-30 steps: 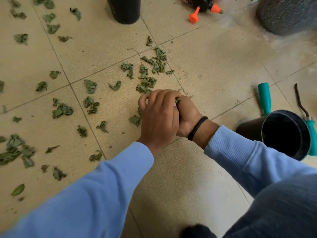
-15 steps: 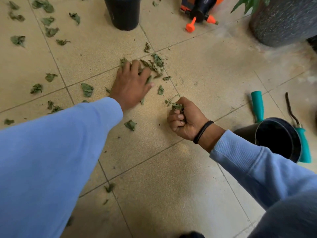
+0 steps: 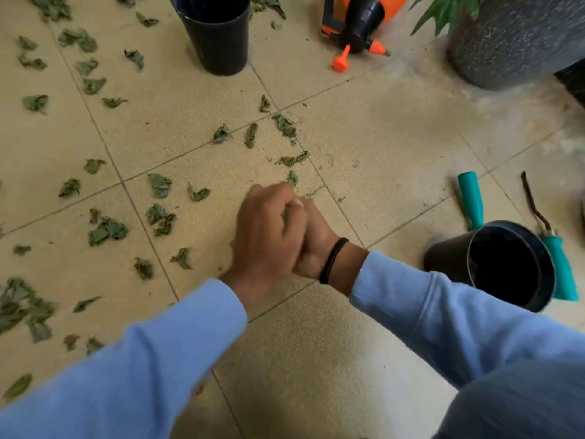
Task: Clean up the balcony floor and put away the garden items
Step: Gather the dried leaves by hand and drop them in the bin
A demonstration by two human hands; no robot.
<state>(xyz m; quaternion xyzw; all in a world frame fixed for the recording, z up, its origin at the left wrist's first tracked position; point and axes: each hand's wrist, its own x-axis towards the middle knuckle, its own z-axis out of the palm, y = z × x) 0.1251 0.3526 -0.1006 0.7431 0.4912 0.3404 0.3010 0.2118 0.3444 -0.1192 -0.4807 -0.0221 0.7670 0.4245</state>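
My left hand (image 3: 266,229) back from the pile, pressing leaves (image 3: 286,213) into my clenched right hand (image 3: 311,239) | more leaves (image 3: 107,231) litter floor (image 3: 364,160) leftward | tipped pot (image 3: 493,264) right: dump soon, much sweeping remains.

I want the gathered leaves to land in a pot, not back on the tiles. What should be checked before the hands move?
1. Leaves held: ok, the left hand and right hand are cupped together around green bits.
2. Amount held: cannot tell, the fingers hide it.
3. Tipped black pot near the right sleeve: ok, mouth faces the person.
4. Upright black pot: ok, standing, open.
5. Floor cleared: not ok, loose leaves lie scattered.
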